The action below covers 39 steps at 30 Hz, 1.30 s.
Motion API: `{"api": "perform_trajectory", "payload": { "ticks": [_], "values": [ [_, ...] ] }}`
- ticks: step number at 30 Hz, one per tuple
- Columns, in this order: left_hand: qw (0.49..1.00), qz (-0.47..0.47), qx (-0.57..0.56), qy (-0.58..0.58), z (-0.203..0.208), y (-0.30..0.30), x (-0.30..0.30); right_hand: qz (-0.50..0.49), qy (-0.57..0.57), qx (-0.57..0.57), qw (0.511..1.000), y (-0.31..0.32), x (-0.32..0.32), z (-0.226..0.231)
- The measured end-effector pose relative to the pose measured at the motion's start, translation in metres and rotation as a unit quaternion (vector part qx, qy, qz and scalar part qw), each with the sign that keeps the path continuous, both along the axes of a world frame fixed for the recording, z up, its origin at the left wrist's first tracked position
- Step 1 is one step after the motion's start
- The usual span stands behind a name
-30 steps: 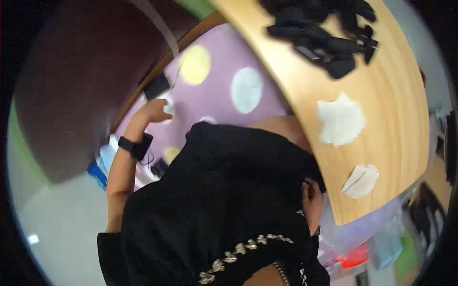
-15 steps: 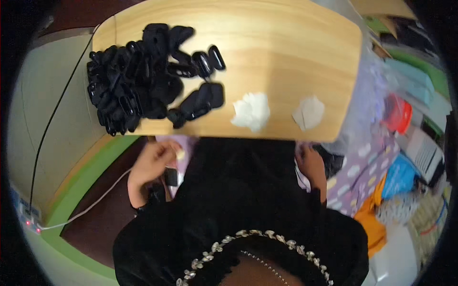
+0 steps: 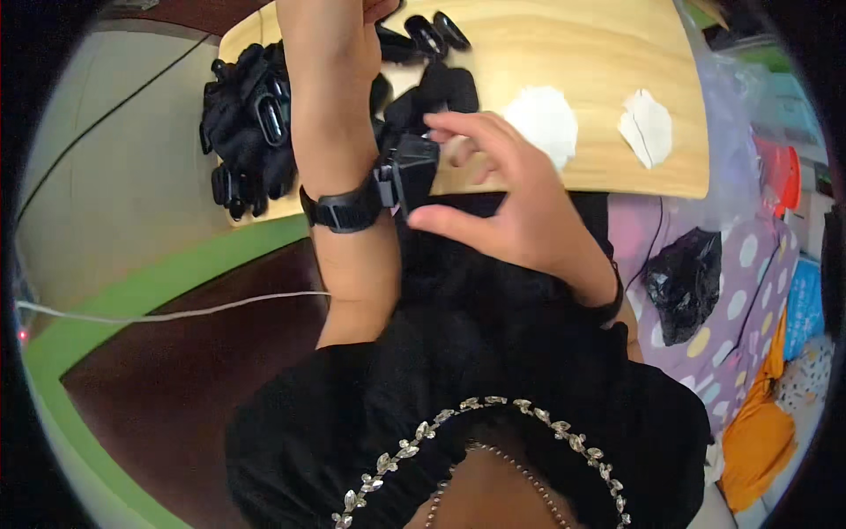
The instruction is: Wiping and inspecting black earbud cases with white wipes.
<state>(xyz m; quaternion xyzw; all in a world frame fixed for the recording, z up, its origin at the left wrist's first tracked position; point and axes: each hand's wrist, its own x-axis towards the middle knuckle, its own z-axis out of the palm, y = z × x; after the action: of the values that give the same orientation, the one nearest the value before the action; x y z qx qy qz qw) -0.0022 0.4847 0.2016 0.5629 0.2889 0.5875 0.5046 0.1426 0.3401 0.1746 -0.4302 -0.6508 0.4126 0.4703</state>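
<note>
My left forearm stretches up across the table's left part. The left hand (image 3: 377, 12) is mostly cut off by the upper edge, so its fingers barely show. A black strap (image 3: 344, 212) circles the left wrist and carries a black boxy device (image 3: 414, 172). My right hand (image 3: 520, 185) is beside that device, thumb below and fingers above it, spread apart; whether they touch it I cannot tell. Beyond the left arm lies a pile of black fabric pieces and glossy black oval parts (image 3: 251, 132), partly hidden by the arm.
Two stacks of white paper-like pieces, a larger (image 3: 542, 123) and a smaller (image 3: 646, 128), lie on the wooden table (image 3: 599, 53). A crumpled black plastic bag (image 3: 686, 286) rests on the purple dotted cloth (image 3: 749, 251). A white cable (image 3: 194, 315) runs at left.
Both hands have risen from below the table edge. The left arm now reaches over the table, and the right hand has come across to the left wrist's device. The view has shifted.
</note>
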Motion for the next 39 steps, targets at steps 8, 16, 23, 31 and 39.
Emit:
{"api": "perform_trajectory", "payload": {
  "ticks": [8, 16, 23, 31, 39],
  "values": [
    [0.935, 0.347, 0.073, 0.002, -0.008, -0.103, 0.048, -0.056, -0.027, 0.0, 0.998, -0.101, 0.001, -0.046],
    [0.992, 0.044, -0.111, 0.041, -0.075, -0.178, 0.071, -0.29, -0.229, -0.191, 0.91, -0.157, 0.185, -0.047],
    [0.953, -0.219, -0.144, 0.149, -0.087, -0.188, 0.12, -0.553, -0.468, -0.286, 0.627, -0.257, 0.341, -0.149],
    [0.9, -0.414, -0.083, 0.108, -0.081, -0.198, 0.159, -0.23, -0.212, -0.068, 0.947, -0.167, 0.151, -0.014],
    [0.967, -0.094, -0.236, -0.013, -0.066, -0.183, 0.001, -0.031, -0.278, -0.01, 0.96, -0.1, 0.082, 0.007]
  ]
}}
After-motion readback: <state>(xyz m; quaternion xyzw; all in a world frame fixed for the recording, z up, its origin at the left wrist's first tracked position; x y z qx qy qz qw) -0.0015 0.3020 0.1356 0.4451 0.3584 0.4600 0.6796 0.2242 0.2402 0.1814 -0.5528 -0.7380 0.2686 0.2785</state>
